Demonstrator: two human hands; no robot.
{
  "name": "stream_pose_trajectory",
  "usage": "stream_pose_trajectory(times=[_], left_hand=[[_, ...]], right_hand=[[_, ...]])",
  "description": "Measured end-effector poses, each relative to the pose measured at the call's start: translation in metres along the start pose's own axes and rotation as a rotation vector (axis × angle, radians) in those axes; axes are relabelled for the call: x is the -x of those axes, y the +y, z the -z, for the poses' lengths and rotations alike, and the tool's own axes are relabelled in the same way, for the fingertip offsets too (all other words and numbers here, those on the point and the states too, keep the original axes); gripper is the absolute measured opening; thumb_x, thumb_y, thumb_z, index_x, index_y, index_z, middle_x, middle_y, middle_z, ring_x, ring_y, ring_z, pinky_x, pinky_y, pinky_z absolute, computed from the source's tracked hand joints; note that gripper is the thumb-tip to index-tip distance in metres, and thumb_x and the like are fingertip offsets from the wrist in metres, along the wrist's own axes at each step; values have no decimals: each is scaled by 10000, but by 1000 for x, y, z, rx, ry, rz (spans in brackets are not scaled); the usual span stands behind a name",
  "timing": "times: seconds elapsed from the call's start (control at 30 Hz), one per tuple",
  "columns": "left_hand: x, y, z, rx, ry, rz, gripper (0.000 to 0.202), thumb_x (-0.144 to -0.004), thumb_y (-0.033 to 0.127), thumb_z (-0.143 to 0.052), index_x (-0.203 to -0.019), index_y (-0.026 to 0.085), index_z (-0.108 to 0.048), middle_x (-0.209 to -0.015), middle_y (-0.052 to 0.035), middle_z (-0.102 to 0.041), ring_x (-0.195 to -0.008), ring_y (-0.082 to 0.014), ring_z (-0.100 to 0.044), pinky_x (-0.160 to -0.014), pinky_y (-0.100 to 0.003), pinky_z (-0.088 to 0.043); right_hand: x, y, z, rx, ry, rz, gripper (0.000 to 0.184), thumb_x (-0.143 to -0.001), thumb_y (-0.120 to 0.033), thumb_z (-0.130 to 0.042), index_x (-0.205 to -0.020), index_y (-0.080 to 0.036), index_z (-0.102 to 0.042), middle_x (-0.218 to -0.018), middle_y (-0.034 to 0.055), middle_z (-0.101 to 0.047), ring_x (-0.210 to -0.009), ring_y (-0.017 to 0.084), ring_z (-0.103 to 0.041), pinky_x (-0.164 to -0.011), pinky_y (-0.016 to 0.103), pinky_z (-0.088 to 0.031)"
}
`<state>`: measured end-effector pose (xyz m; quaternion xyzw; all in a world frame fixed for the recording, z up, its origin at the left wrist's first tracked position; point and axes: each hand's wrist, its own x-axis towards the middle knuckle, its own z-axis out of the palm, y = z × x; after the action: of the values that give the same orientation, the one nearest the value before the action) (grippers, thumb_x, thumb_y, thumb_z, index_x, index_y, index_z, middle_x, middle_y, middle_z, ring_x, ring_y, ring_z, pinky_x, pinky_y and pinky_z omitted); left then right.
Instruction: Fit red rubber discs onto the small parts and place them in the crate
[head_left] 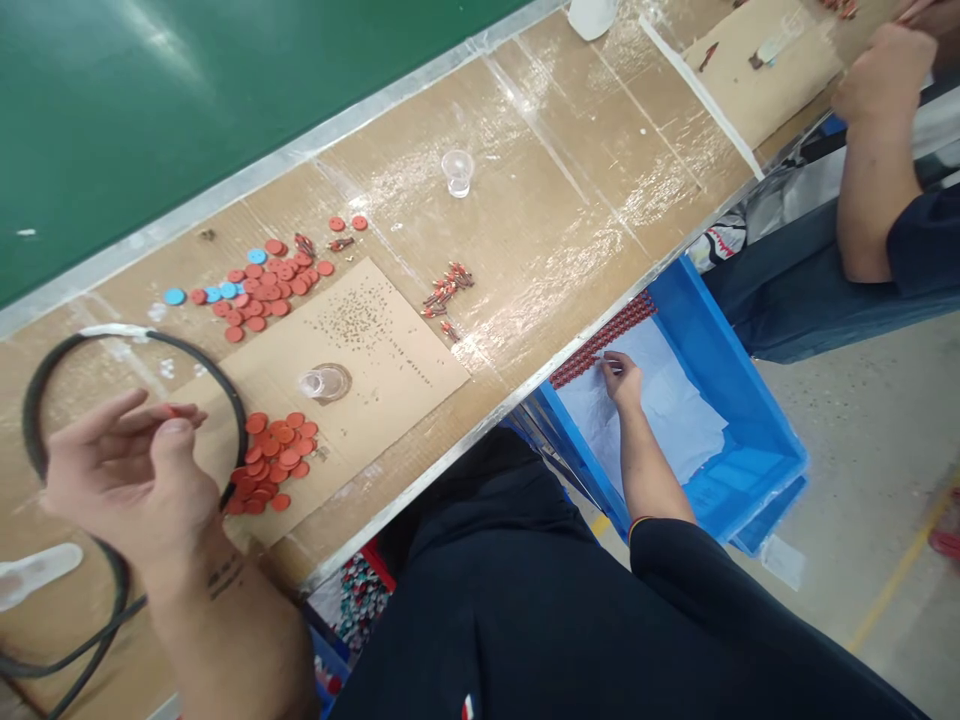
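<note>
Above the black cable loop [241, 420], my left hand [135, 480] is closed in a loose pinch on a small red part [174, 411] with a darker end. My right hand [622, 380] reaches into the blue bin [757, 420], fingers pinched at the edge of packed rows of small dark red parts [606, 335]. What those fingers hold, if anything, is too small to make out. White paper [667, 420] lies under that hand. Orange-red discs [274, 460] are heaped just right of my left hand, on a cardboard sheet [405, 400].
A transparent cup [324, 382] and scattered tiny pieces [352, 320] lie on the cardboard. Beyond are red and blue discs [270, 285], a small pile of red-brown parts [448, 288] and another transparent cup [457, 173]. At right, a co-worker's hand [889, 75] is over the table.
</note>
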<state>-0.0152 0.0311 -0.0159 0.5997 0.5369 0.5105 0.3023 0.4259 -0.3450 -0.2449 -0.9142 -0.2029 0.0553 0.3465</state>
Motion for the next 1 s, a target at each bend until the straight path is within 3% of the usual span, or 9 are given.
stream_pose_trajectory(times=[0.2,0.27,0.37,0.5,0.6,0.67,0.73,0.87,1.0], left_hand=[[-4,8,-4,244,70,55,326,-474,352,-675,-769,221,-628,-604,39,-542,-550,-153,-531,-566,-338,-496],[-6,7,-1,332,58,96,348,-494,340,-728,-797,199,-632,-618,37,-544,-551,-134,-530,-533,-294,-487],[-6,4,2,462,19,168,414,-577,383,-865,-851,169,-639,-621,37,-545,-566,-109,-529,-541,-250,-491],[-1,1,3,633,-7,315,332,-772,359,-885,-834,144,-640,-666,5,-604,-619,-90,-566,-586,-214,-484],[0,0,1,666,14,341,244,-810,305,-847,-816,140,-667,-715,-25,-657,-636,-96,-592,-596,-223,-483],[-1,0,2,663,11,358,185,-825,283,-810,-835,142,-691,-719,-30,-668,-623,-100,-588,-606,-240,-485],[-2,2,5,664,-5,394,109,-850,241,-751,-872,146,-702,-720,-25,-672,-620,-96,-584,-625,-248,-486],[-9,0,12,640,62,369,163,-769,222,-724,-898,169,-639,-685,11,-630,-647,-100,-605,-612,-229,-467],[-19,-4,14,411,174,171,376,-561,397,-690,-848,205,-542,-657,38,-542,-593,-106,-548,-515,-211,-419]], right_hand=[[-26,-62,56,13,361,101,301,-954,-416,-532,-1038,-193,-715,-1046,126,-747,-897,243,-723,-761,398,-623],[-35,-104,79,-5,474,189,301,-988,-432,-548,-1071,-196,-715,-1080,119,-723,-970,249,-723,-793,403,-623],[-40,-186,98,-111,581,552,256,-1026,-439,-602,-1053,-222,-734,-1045,86,-715,-898,230,-721,-733,388,-620],[-35,-288,79,-167,226,969,134,-1032,-308,-651,-1102,-262,-755,-1031,35,-755,-870,177,-723,-750,323,-616],[-34,-324,48,-90,-36,1131,145,-1033,-310,-646,-1096,-274,-771,-1069,38,-765,-936,190,-741,-840,345,-633],[-39,-319,35,-70,5,1115,157,-1034,-328,-636,-1072,-275,-779,-1053,43,-761,-974,206,-738,-878,366,-630],[-46,-288,34,-97,186,948,189,-1034,-361,-621,-1074,-262,-777,-1041,59,-747,-963,216,-725,-841,367,-625],[-50,-171,60,-67,525,413,323,-1015,-435,-552,-1043,-180,-748,-1039,123,-705,-974,267,-695,-824,420,-608],[-20,-57,74,30,462,128,399,-1005,-494,-512,-993,-156,-723,-915,107,-679,-839,259,-671,-811,468,-611]])
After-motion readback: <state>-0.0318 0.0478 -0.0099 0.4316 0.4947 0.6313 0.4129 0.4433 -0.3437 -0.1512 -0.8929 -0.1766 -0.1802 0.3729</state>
